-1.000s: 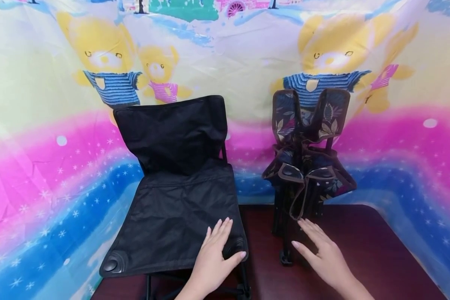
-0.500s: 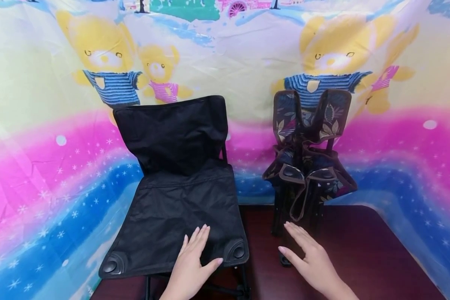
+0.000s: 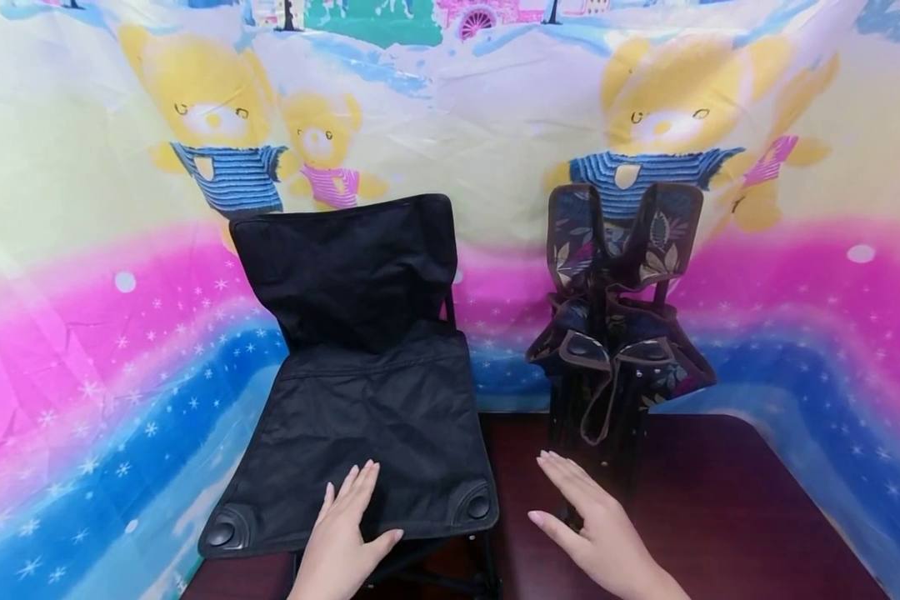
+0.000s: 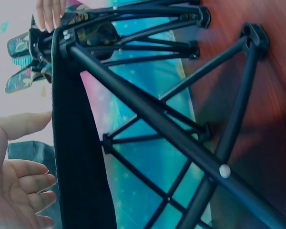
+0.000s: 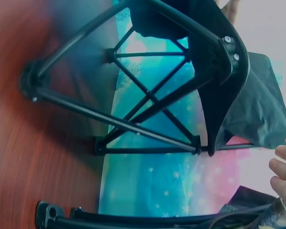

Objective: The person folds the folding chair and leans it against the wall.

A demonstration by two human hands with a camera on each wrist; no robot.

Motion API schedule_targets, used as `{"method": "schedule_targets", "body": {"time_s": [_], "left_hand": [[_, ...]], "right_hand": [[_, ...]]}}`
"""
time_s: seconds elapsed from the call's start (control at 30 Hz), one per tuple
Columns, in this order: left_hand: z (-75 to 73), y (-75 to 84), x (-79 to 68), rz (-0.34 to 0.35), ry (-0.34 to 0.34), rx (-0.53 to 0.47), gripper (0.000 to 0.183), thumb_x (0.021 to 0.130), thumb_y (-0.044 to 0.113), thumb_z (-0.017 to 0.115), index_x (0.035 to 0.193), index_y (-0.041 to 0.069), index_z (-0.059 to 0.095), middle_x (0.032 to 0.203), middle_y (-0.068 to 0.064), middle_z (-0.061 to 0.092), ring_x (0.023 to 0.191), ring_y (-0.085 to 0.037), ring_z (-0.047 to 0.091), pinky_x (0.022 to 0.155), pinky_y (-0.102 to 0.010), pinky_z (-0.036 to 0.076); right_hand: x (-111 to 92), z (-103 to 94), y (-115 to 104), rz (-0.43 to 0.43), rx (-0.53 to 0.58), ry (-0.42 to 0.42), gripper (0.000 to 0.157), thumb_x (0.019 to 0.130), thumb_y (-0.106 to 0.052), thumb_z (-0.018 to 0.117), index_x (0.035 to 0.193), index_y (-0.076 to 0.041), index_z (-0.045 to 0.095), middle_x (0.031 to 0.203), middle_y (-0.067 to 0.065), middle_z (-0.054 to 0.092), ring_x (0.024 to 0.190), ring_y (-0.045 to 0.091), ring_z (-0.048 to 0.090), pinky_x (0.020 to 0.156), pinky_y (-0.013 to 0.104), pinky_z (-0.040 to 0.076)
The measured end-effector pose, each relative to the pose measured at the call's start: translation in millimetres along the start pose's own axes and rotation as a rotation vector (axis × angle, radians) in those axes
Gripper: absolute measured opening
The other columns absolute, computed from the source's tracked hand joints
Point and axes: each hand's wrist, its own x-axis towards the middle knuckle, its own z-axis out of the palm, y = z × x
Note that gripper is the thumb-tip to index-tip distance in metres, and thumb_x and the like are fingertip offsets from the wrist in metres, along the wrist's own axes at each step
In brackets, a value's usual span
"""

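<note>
An unfolded black folding chair (image 3: 375, 425) stands on the left of a dark red-brown table, its fabric seat and backrest spread. Over the front of the seat is my left hand (image 3: 345, 533), fingers straight and thumb apart, holding nothing; the left wrist view has this hand (image 4: 19, 181) beside the seat's edge. To the right stands a second folding chair (image 3: 622, 333), folded up, with dark leaf-patterned fabric. My right hand (image 3: 596, 533) hovers in front of it with extended fingers and nothing in its grasp. Crossed black legs (image 5: 133, 124) of the unfolded chair show in the right wrist view.
The table (image 3: 727, 500) extends to the right of the folded chair. Behind both chairs hangs a backdrop cloth (image 3: 487, 150) printed with yellow bears, with pink and blue bands lower down.
Both hands have moved left and slightly lower in the head view. The left hand has shifted from the seat's right corner toward its front middle. Both chairs stay in place.
</note>
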Motion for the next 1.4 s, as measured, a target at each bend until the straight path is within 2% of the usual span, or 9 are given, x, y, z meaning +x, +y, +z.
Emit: {"method": "schedule_targets", "body": {"time_s": [0.13,0.33,0.67,0.87,1.1,1.4], "left_hand": [[-5.2,-6.6,-2.2,-0.032,0.007,0.028,0.082,0.066,0.034,0.072,0.132,0.005,0.034,0.133,-0.016,0.034,0.124,-0.032,0.023,0.098,-0.054,0.009],[-12.2,-17.3,-6.2,-0.068,-0.024,0.045,0.084,0.066,0.039,0.071,0.132,0.004,0.033,0.133,-0.017,0.033,0.124,-0.034,0.021,0.098,-0.055,0.009],[-22.8,-36.9,-13.0,-0.104,-0.065,0.106,0.088,0.063,0.035,0.074,0.131,-0.001,0.033,0.133,-0.022,0.031,0.122,-0.039,0.021,0.095,-0.058,0.008],[-28.4,-55.8,-12.8,-0.142,-0.085,0.152,0.091,0.059,0.035,0.076,0.131,-0.002,0.033,0.132,-0.023,0.031,0.121,-0.040,0.021,0.094,-0.060,0.007],[-31.8,-79.9,-13.4,-0.218,-0.123,0.170,0.096,0.057,0.038,0.075,0.131,-0.002,0.031,0.132,-0.025,0.028,0.121,-0.041,0.020,0.095,-0.059,0.006],[-43.2,-85.4,-18.1,-0.240,-0.153,0.190,0.095,0.059,0.037,0.075,0.130,-0.007,0.029,0.131,-0.030,0.026,0.120,-0.045,0.017,0.094,-0.059,0.007]], "right_hand": [[3.0,4.8,-5.2,-0.046,0.027,-0.003,0.055,0.074,-0.025,0.068,0.124,-0.015,0.048,0.124,0.001,0.047,0.117,0.012,0.037,0.093,0.006,0.018],[6.6,11.1,-12.2,-0.100,0.039,-0.011,0.053,0.074,-0.026,0.067,0.122,-0.013,0.051,0.123,0.001,0.049,0.117,0.013,0.039,0.095,0.008,0.018],[8.9,20.5,-18.9,-0.194,0.068,-0.025,0.052,0.075,-0.026,0.067,0.122,-0.011,0.051,0.123,0.001,0.048,0.114,0.018,0.042,0.096,0.011,0.019],[11.1,27.0,-23.5,-0.275,0.091,-0.044,0.047,0.076,-0.025,0.066,0.116,-0.004,0.054,0.118,0.007,0.053,0.111,0.022,0.046,0.097,0.015,0.022],[8.7,36.5,-23.6,-0.347,0.132,-0.065,0.045,0.076,-0.023,0.066,0.114,-0.002,0.055,0.114,0.010,0.055,0.108,0.023,0.048,0.097,0.018,0.026],[4.7,45.9,-21.9,-0.414,0.168,-0.070,0.041,0.076,-0.023,0.065,0.112,-0.004,0.057,0.111,0.008,0.057,0.106,0.022,0.050,0.096,0.018,0.028]]}}
